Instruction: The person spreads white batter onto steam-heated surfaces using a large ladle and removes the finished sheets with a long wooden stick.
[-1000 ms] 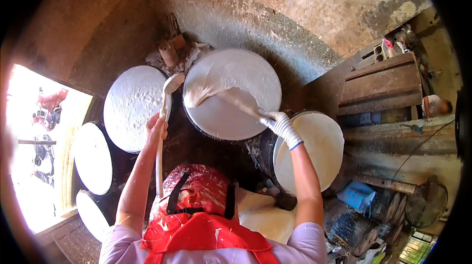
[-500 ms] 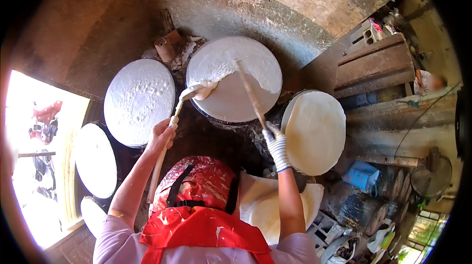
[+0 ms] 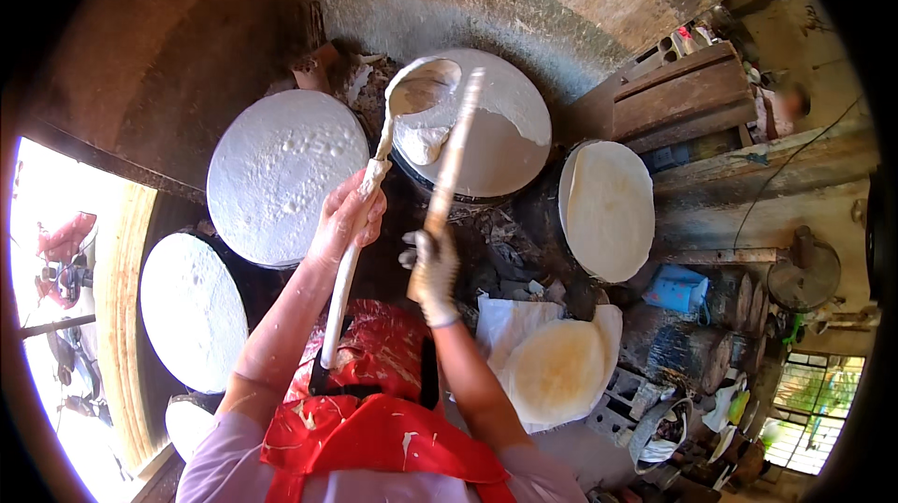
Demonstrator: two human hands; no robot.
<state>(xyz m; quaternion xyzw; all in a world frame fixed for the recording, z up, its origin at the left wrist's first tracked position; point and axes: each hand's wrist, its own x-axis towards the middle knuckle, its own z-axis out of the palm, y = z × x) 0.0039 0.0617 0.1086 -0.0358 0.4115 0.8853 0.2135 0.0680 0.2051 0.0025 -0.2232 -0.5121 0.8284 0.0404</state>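
- At the far left lay a pale round sheet (image 3: pixel 192 308) on its frame, and beside it a larger white disc (image 3: pixel 281 171), its surface pitted with small bubbles.
- The left hand (image 3: pixel 348 218), bare, was wrapped tight around a long white-crusted ladle (image 3: pixel 369 194); the handle ran up and slightly right from the hand, and the bowl hung over the middle steaming cloth (image 3: pixel 496 143) — wet batter pooled beneath it.
- The gloved right hand (image 3: pixel 432 269) gripped a wooden stick (image 3: pixel 454 152) slanting up over the same cloth, just right of the ladle.
- Further right stood a creamy disc (image 3: pixel 610 211), and a yellowish round (image 3: pixel 557 370) lay on white cloth.
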